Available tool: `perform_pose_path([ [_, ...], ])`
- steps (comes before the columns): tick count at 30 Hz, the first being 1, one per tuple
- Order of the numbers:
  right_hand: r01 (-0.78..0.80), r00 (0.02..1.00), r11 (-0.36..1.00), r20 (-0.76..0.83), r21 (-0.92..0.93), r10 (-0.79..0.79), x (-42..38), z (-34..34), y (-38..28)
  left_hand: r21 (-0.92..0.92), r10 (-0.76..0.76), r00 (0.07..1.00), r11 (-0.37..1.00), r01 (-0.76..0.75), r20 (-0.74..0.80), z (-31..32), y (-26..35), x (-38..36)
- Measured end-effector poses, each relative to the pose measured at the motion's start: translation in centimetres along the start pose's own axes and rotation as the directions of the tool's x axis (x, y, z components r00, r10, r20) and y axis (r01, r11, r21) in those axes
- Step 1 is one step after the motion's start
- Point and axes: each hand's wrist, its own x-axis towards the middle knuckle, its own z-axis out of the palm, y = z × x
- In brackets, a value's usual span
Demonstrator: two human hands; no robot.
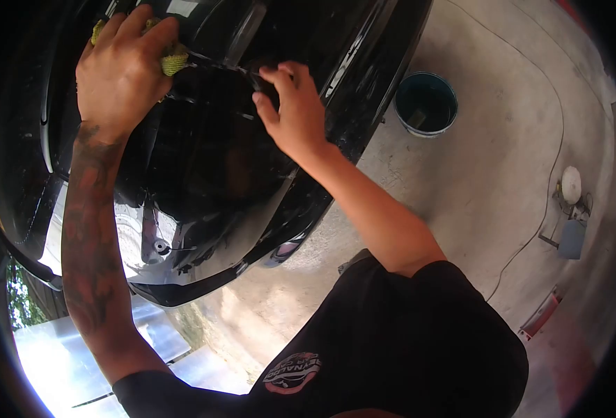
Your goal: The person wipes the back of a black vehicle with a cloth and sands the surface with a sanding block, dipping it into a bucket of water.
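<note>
A glossy black car panel [210, 139] fills the upper left and middle of the view. My left hand [127, 66] is at the upper left over the panel, its fingers wrapped round a yellow-green cloth [174, 61]. To its right, my right hand [292, 104] is above the same dark surface, fingers bent and partly apart. Something dark lies near its fingertips, too unclear to name, so whether this hand holds anything is not visible. Between the two hands runs a thin light streak on the panel.
A dark bucket [426, 104] stands on the concrete floor [475, 181] right of the car. A cable runs over the floor. Farther right are a grey box-shaped item [572, 239], a round pale object [571, 184] and a red strip-like part [541, 313].
</note>
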Motion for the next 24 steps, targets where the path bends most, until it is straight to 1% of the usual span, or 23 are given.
perform_pose_path([
  [1,0.039,0.999,0.999,-0.023,-0.003,-0.039,-1.2,0.3,0.1,-0.003,0.002,1.000,1.000,-0.002,0.013,0.0,-0.1,0.0],
  [4,0.053,0.987,0.997,0.147,0.063,-0.062,-6.7,0.2,-0.5,-0.005,0.017,1.000,1.000,-0.017,0.018,0.1,-0.6,-0.3],
  [5,0.062,0.976,0.995,0.206,0.081,-0.077,-7.6,-0.1,-0.7,-0.037,0.022,1.000,0.999,-0.022,-0.014,0.1,-0.9,-0.8],
  [6,0.065,0.974,0.995,0.211,0.076,-0.080,-7.7,-0.1,-0.6,-0.068,0.027,0.998,0.997,-0.030,-0.051,-0.1,-1.0,-1.3],
  [7,0.082,0.982,0.994,0.167,0.073,-0.093,-7.2,0.1,-0.1,-0.100,0.031,0.996,0.994,-0.040,-0.088,-0.1,-1.1,-1.7],
  [9,0.116,0.990,0.991,0.075,0.063,-0.120,-3.9,0.3,-0.1,-0.105,0.029,0.985,0.993,-0.048,-0.172,-0.4,-0.9,-2.4],
  [10,0.040,0.997,0.997,0.069,0.066,-0.044,-2.0,0.2,-0.2,-0.107,0.028,0.977,0.993,-0.052,-0.213,-0.5,-0.8,-2.6],
  [11,0.040,0.999,0.999,0.008,0.035,-0.041,-0.2,0.3,-0.3,-0.103,0.009,0.976,0.994,-0.033,-0.218,-0.3,-0.7,-2.7],
  [13,0.033,0.999,0.997,-0.004,0.066,-0.032,1.4,0.4,-0.1,-0.096,-0.031,0.974,0.995,0.009,-0.225,0.0,-0.5,-2.9],
  [16,0.097,0.995,0.989,0.028,0.108,-0.101,-2.1,0.4,-0.1,-0.093,-0.046,0.963,0.995,0.022,-0.265,0.2,-0.3,-2.9],
  [17,0.051,0.990,0.987,0.121,0.152,-0.070,-4.1,0.5,-0.3,-0.091,-0.045,0.964,0.996,0.022,-0.263,0.3,-0.4,-2.9],
  [19,0.054,0.975,0.965,0.193,0.258,-0.107,-6.4,0.6,-0.2,-0.089,-0.040,0.965,0.996,0.018,-0.257,0.5,-0.6,-3.0],
  [20,0.062,0.974,0.965,0.197,0.254,-0.114,-6.0,0.5,-0.1,-0.092,-0.038,0.965,0.996,0.014,-0.260,0.6,-0.7,-3.0],
  [23,0.065,0.992,0.972,0.091,0.227,-0.088,-2.7,1.1,-0.1,-0.095,-0.036,0.966,0.995,0.012,-0.257,0.7,-0.8,-3.0],
  [24,0.082,0.996,0.975,0.020,0.206,-0.088,-1.1,1.4,0.0,-0.095,-0.037,0.968,0.995,0.014,-0.250,0.7,-0.8,-3.0],
])
